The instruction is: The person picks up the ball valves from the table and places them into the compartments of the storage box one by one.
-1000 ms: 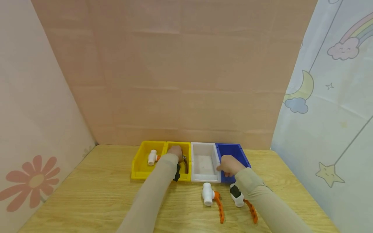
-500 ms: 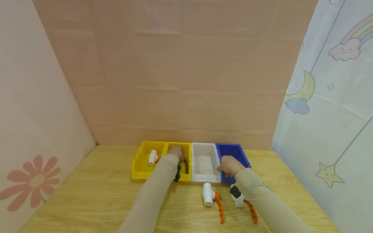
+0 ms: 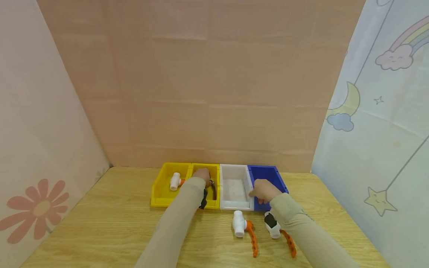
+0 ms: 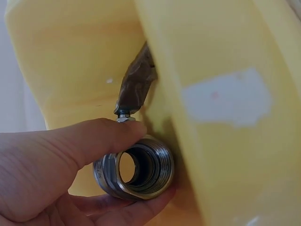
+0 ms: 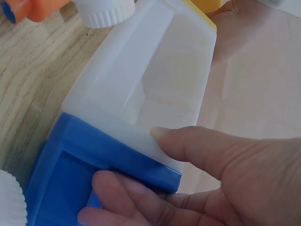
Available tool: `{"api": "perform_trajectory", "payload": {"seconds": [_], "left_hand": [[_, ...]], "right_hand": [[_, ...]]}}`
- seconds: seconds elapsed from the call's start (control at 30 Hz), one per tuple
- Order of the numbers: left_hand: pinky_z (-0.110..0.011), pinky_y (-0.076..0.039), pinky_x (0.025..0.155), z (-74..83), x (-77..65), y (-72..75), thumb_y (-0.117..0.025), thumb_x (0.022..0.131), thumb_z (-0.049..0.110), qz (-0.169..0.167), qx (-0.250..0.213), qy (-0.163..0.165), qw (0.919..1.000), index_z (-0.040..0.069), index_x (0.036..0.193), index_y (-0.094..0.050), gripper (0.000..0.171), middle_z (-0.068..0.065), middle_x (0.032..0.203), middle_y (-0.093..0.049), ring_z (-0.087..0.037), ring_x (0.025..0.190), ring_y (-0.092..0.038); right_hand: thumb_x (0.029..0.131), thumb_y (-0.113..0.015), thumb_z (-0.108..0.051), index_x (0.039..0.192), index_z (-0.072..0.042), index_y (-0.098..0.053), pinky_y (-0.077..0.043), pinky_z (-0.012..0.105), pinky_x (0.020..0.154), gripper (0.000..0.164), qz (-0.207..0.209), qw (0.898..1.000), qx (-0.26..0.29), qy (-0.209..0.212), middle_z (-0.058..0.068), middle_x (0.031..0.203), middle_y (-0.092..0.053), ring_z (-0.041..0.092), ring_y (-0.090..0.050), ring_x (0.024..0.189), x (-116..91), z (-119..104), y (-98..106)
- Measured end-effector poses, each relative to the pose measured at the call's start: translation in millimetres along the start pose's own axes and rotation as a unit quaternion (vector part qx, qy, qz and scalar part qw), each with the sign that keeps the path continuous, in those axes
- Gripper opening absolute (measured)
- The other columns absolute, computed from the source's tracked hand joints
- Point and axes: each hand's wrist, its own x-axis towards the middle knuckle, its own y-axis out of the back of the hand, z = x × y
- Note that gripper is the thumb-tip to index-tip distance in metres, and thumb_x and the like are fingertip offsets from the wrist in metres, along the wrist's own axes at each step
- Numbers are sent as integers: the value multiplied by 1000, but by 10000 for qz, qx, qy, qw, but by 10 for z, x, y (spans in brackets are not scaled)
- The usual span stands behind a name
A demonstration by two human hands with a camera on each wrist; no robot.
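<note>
My left hand point(image 3: 202, 175) reaches into the right one of two yellow bins point(image 3: 191, 203). Between thumb and fingers it holds a metal ball valve point(image 4: 136, 169), whose threaded opening faces the left wrist camera. The valve's brownish lever point(image 4: 136, 82) points away along the bin wall. With my right hand point(image 3: 264, 190) I pinch the touching side walls of the white bin point(image 5: 94, 99) and the blue bin point(image 5: 113, 146). The thumb lies on the white rim, and the fingers are inside the blue bin.
A white plastic valve with an orange handle point(image 3: 175, 181) lies in the left yellow bin. Two more stand before the bins on the wooden table point(image 3: 100, 223): a white valve point(image 3: 238, 224) and a white valve with a dark patch point(image 3: 273, 225), near the right sleeve.
</note>
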Motion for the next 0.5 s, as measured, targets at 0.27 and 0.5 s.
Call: {"api": "perform_trajectory", "payload": {"seconds": [0.27,0.5], "left_hand": [[-30,-52,66,19,-113,-40,-74,84,8,-49,95,76,9999,6,94,-70,11,-7,91,-67,-18,73,-54],[-30,-52,64,46,-239,-58,-74,84,8,-39,17,156,9999,6,90,-71,7,-6,89,-67,-17,72,-53]], "right_hand": [[89,-68,-18,75,-4,-59,-55,29,55,22,-15,9999,-29,144,14,65,-65,22,-63,57,-74,50,-23],[89,-69,-18,76,-4,-59,-55,29,56,21,-43,9998,-10,210,14,66,-65,21,-63,58,-153,85,-43]]}}
